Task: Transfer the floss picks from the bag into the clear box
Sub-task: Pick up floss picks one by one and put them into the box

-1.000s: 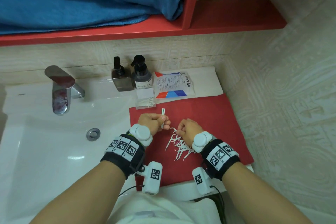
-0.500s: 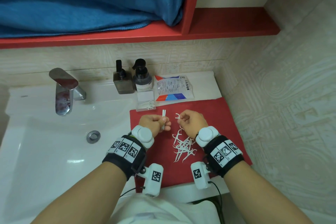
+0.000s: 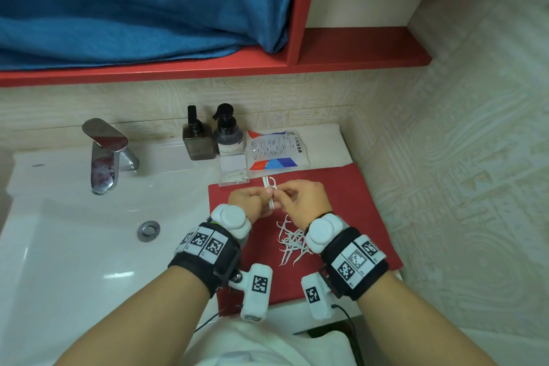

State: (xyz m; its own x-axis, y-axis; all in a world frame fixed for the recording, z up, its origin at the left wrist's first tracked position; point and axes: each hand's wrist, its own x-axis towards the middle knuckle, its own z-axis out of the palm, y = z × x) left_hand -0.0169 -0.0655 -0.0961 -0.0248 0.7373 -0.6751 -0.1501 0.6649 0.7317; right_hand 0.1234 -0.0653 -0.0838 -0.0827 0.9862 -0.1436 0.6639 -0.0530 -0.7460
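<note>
Red mat (image 3: 350, 187) beside sink – both hands, left hand (image 3: 251, 202) and right hand (image 3: 300, 199), pinching floss picks (image 3: 269, 193), aligning bundle for clear box (image 3: 233, 169) behind mat.

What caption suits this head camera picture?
Both hands gather floss picks above a red mat, near the clear box.

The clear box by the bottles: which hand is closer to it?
Left. The left hand sits just below the clear box; the right hand is farther off, below the bag.
</note>
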